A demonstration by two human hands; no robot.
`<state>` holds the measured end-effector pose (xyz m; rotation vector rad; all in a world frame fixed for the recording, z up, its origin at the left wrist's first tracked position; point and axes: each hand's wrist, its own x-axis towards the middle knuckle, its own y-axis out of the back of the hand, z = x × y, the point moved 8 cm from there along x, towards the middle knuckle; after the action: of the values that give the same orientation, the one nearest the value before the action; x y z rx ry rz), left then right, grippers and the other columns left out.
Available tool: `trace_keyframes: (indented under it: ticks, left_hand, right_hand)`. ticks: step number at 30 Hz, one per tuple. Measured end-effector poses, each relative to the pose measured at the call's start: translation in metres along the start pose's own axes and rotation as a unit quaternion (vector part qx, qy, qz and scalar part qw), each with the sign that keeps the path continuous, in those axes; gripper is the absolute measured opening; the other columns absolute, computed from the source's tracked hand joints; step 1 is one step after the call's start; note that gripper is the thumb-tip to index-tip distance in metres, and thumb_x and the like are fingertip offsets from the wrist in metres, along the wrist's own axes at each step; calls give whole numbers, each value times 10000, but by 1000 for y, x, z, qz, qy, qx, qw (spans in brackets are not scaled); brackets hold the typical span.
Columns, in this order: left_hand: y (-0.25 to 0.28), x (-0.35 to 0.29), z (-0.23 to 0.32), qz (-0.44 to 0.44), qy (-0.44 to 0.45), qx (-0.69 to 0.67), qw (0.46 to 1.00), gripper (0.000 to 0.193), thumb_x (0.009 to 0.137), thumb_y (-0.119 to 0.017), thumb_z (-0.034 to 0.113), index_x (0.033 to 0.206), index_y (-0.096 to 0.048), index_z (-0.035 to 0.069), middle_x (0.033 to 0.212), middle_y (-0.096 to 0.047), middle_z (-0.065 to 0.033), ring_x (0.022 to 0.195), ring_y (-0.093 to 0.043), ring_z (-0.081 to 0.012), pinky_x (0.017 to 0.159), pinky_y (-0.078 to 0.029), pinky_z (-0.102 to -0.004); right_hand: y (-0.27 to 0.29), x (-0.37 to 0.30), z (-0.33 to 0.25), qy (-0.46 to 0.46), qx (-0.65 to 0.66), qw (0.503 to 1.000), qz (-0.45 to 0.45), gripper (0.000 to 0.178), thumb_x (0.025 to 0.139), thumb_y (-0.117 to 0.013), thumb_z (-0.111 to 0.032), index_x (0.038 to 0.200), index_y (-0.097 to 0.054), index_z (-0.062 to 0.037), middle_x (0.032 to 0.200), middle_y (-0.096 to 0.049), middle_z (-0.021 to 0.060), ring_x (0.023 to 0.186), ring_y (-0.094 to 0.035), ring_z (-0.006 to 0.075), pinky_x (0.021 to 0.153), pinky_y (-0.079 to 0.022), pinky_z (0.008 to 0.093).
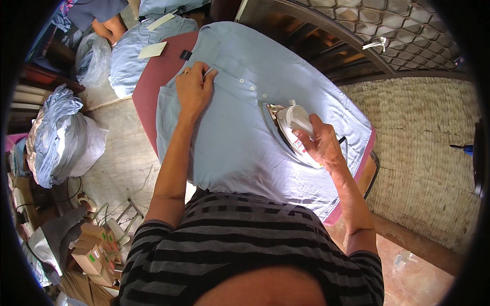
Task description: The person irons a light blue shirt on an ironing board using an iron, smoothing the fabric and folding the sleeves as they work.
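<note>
A light blue buttoned shirt (224, 132) lies spread over an ironing board (144, 97) with a dark red cover. My right hand (324, 143) is wrapped round the handle of a white iron (293, 121). The iron rests on the shirt just right of the white buttons, its tip toward them. Farther left, my left hand (194, 89) is closed on the shirt near its upper left part, thumb and fingers pinching the cloth. A small black label (186, 54) shows beside that hand. The fabric looks wrinkled near my body.
Blue garments (132, 56) with pale card tags are piled beyond the board's left side. A large bundle of clothes (61, 137) stands at the left, and cardboard boxes (94, 255) at the lower left. A metal lattice gate (398, 30) borders the right. Another person's legs (108, 28) show at the far left.
</note>
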<state>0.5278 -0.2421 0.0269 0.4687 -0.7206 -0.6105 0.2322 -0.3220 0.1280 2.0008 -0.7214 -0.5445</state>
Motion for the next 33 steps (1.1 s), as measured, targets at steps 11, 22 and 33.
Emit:
trace_keyframes:
  ticks: [11, 22, 33]
  left_hand:
    - [1, 2, 1, 16, 5, -12, 1000, 227, 875, -713, 273, 878, -589, 82, 661, -570, -58, 706, -551, -261, 721, -358, -398]
    - [-4, 6, 4, -29, 21, 37, 999, 254, 871, -719, 300, 966, -611, 90, 798, -633, -63, 802, -583, -263, 754, -373, -420]
    - [-60, -59, 83, -176, -41, 177, 968, 706, 929, -537, 469, 1514, -375, 109, 1610, -262, -164, 1488, -210, -391, 1174, -134, -588]
  right_hand:
    - [-13, 8, -20, 4, 59, 998, -8, 362, 939, -685, -308, 961, -498, 2, 681, -624, 255, 665, -651, 469, 524, -499, 473]
    - [-9, 12, -13, 89, 2, 996, -30, 363, 924, -698, -306, 975, -531, 12, 685, -632, 236, 670, -659, 442, 575, -522, 467]
    - [32, 21, 52, 54, -58, 997, 25, 373, 902, -733, -344, 964, -547, -26, 728, -673, 204, 667, -697, 367, 566, -528, 398]
